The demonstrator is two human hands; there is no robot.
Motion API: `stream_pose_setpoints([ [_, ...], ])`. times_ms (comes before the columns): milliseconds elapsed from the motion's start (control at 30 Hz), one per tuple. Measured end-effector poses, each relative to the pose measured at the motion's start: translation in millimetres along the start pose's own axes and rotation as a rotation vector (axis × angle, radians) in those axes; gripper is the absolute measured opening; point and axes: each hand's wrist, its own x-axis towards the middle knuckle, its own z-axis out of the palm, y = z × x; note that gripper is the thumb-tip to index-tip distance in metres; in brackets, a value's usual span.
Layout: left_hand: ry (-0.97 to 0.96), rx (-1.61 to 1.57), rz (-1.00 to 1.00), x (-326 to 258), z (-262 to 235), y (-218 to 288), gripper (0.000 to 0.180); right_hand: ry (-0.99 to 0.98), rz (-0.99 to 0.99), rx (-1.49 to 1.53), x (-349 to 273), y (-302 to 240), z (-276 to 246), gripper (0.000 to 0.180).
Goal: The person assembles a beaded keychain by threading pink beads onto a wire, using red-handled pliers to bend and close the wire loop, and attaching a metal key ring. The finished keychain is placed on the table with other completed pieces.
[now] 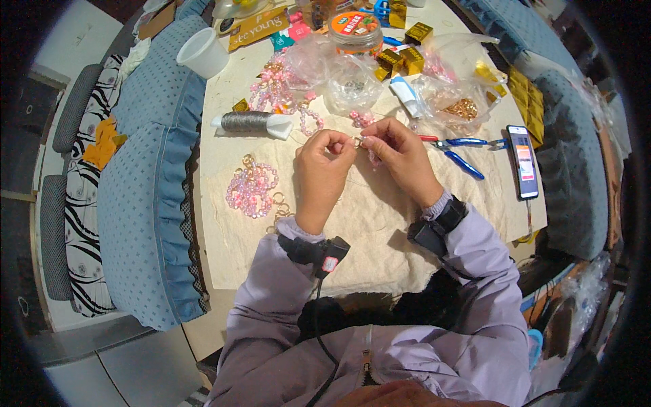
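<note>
While both hands are meeting over the middle of the cloth, the left hand (324,157) and the right hand (399,157) are pinching a small beaded piece (360,142) between their fingertips, fingers curled tight around it (the piece itself is too small to make out well). Blue-handled pliers (461,152) are lying at three o'clock from the hands, just beside the right one, and a phone (523,161) with a lit screen is sitting farther out the same way. At nine o'clock a heap of pink beaded chains with gold rings (252,188) is resting on the cloth, and at ten o'clock a spool of grey wire (249,122) is lying on its side. Toward twelve o'clock clear plastic bags (346,81), small gold boxes (401,60) and an orange-lidded jar (355,28) are crowding the far edge; a white cup (203,53) is standing at eleven. A beige cloth (366,224) is covering the pale table (217,264), with blue cushioned seats (146,203) flanking it.
</note>
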Motion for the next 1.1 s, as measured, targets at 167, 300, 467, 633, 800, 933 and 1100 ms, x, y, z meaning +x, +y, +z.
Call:
stream_pose_setpoints([
  [167,-0.019,-0.012,-0.027,-0.6,-0.3,0.0,0.008,0.021,-0.045,-0.106,-1.6,-2.7,0.8,0.012],
  [300,-0.023,-0.012,-0.033,-1.3,-0.2,0.8,0.008,0.01,-0.038,-0.112,-1.5,-3.7,0.4,0.013],
  [467,-0.02,-0.015,-0.039,-1.1,0.3,1.1,0.007,0.0,0.002,-0.036,0.3,-0.5,1.7,0.015],
  [633,-0.026,-0.061,-0.042,-2.2,1.0,0.6,0.01,-0.037,0.055,0.05,2.0,1.9,0.2,0.013],
  [800,-0.051,-0.174,-0.131,-3.1,2.4,2.1,0.012,-0.057,0.08,0.095,3.1,2.4,-1.3,0.012],
  [933,-0.093,-0.234,-0.187,-3.9,1.5,4.7,0.012,-0.084,0.099,0.144,3.4,3.6,-3.0,0.015],
  [1100,-0.112,-0.16,-0.184,-4.0,1.6,6.9,0.013,-0.079,0.082,0.149,3.2,5.7,-3.9,0.017],
])
